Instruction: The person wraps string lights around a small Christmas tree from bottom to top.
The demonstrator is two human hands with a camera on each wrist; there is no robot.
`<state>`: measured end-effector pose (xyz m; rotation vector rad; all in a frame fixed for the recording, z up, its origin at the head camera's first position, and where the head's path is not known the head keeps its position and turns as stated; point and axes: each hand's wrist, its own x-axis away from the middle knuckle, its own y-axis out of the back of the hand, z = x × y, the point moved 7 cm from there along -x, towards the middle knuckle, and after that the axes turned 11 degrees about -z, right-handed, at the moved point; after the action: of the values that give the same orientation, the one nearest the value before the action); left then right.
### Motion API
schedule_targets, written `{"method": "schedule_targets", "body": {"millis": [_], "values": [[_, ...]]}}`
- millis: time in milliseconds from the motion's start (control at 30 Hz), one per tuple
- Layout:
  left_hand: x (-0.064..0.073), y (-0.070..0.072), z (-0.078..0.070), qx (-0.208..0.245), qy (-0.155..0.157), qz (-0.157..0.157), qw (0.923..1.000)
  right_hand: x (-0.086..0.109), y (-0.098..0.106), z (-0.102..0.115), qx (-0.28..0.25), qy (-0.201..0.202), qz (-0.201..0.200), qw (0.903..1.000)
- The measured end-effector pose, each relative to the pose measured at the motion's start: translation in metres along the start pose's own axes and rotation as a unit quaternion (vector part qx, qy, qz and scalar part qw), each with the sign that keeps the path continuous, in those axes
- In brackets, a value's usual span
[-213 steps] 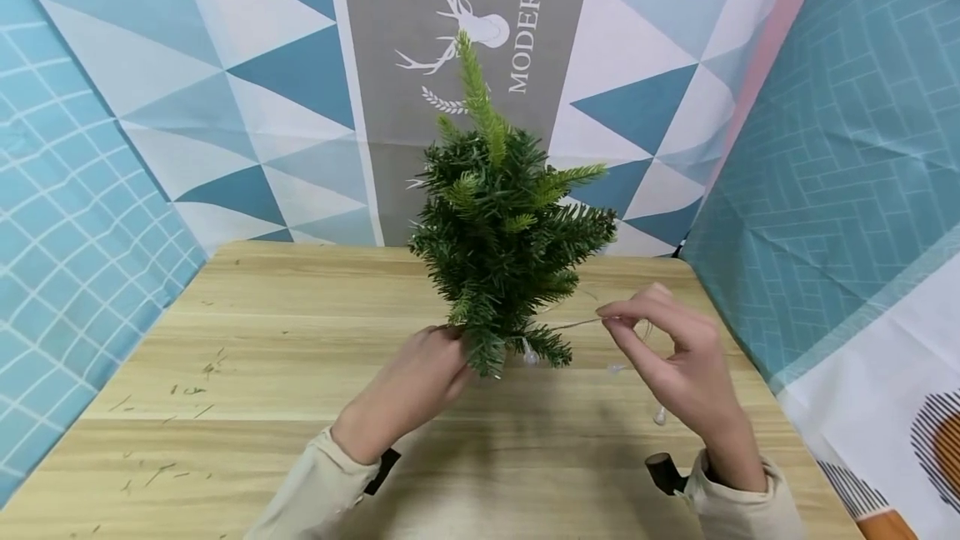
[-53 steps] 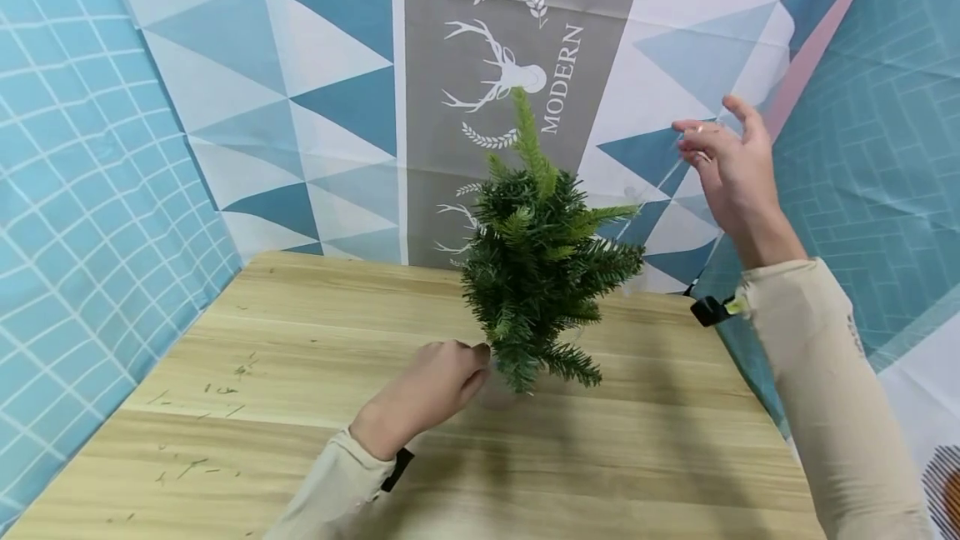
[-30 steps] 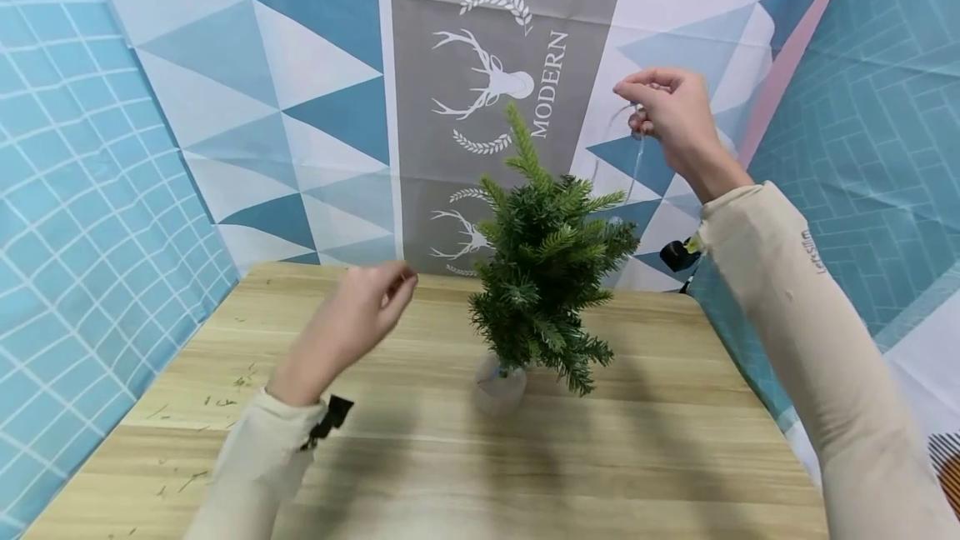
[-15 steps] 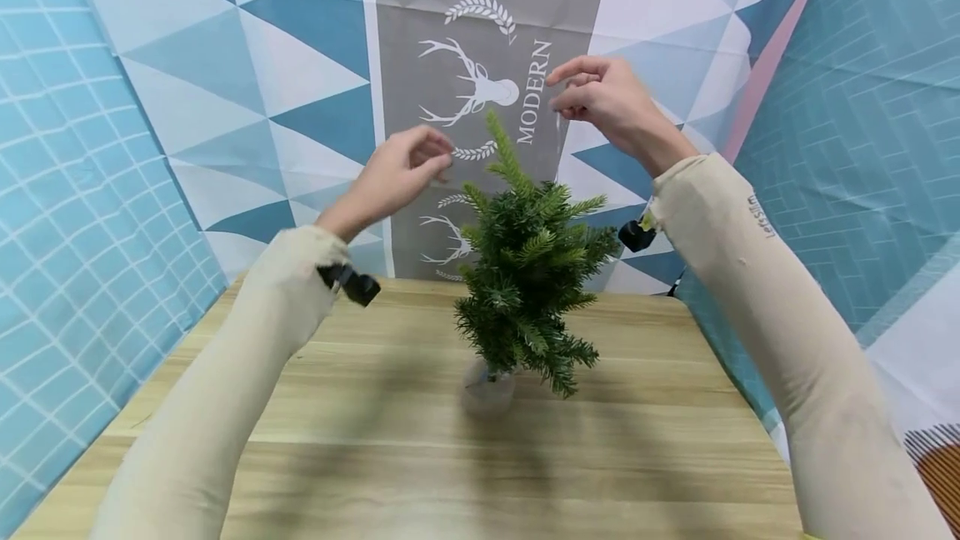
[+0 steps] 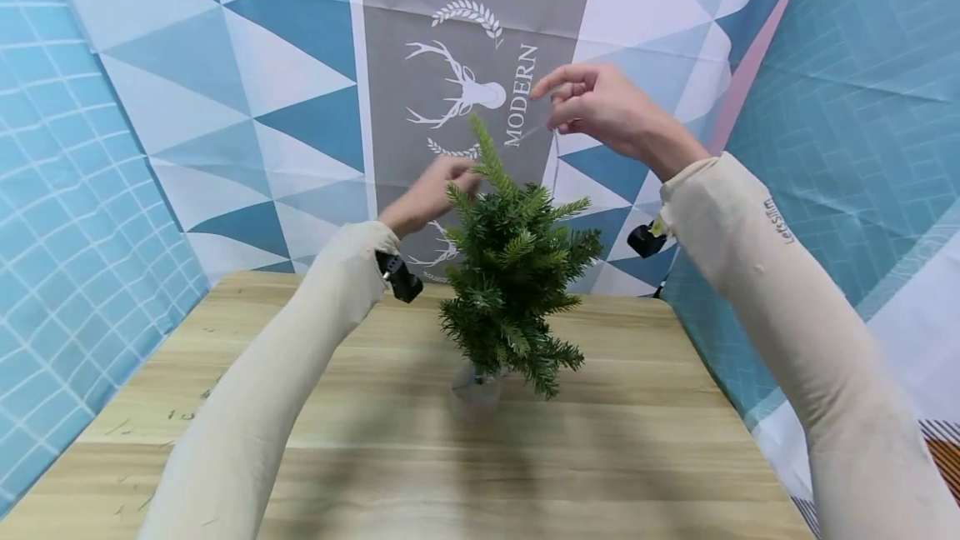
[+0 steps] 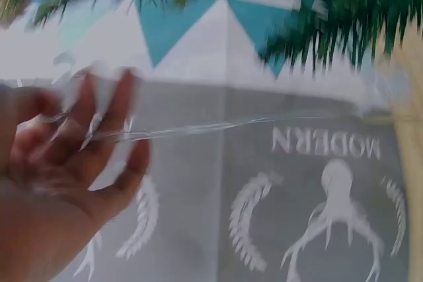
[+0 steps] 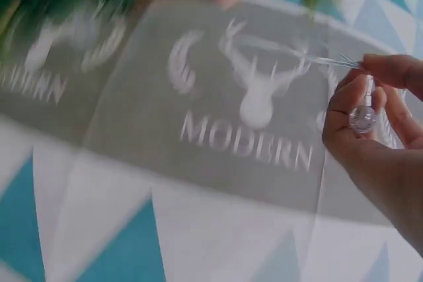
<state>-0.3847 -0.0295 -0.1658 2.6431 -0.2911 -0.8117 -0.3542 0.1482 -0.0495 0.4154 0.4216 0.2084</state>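
Observation:
A small artificial Christmas tree (image 5: 510, 273) stands upright, its pale wrapped base (image 5: 476, 390) on the table. Beyond its top left side is my left hand (image 5: 435, 188), partly behind the tip and blurred. In the left wrist view a thin clear strand of string lights (image 6: 225, 125) runs into its curled fingers. My right hand (image 5: 600, 102) is raised right of the tip. Its thumb and fingertips pinch the same strand in the right wrist view, where a clear round bulb (image 7: 362, 118) hangs just below them. A faint length of wire stretches leftward from the right hand.
The wooden table (image 5: 600, 457) has loose green needles scattered on its left side. Patterned cloth (image 5: 300, 65) hangs close behind the tree, with blue cloth walls at left and right. A black wrist camera (image 5: 401, 277) sits below the left hand.
My left hand has let go of the tree's base and risen to the tip. The right hand pulled the lights up on the right, then brought them left towards the tip.

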Motion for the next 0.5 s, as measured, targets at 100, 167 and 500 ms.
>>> {"method": "schedule_targets", "body": {"millis": [100,167,500], "values": [[0.001,0.026,-0.002,-0.038,-0.01,-0.09,0.9951,0.004,0.005,-0.009,0.207,0.045,0.011,0.9772],[0.001,0.038,-0.008,-0.069,-0.021,-0.119,0.9903,0.006,0.004,-0.015,0.305,0.072,0.025,0.9492],[0.011,0.074,-0.044,-0.121,-0.067,-0.182,0.9735,0.018,0.003,-0.047,0.409,0.057,0.084,0.9069]]}}
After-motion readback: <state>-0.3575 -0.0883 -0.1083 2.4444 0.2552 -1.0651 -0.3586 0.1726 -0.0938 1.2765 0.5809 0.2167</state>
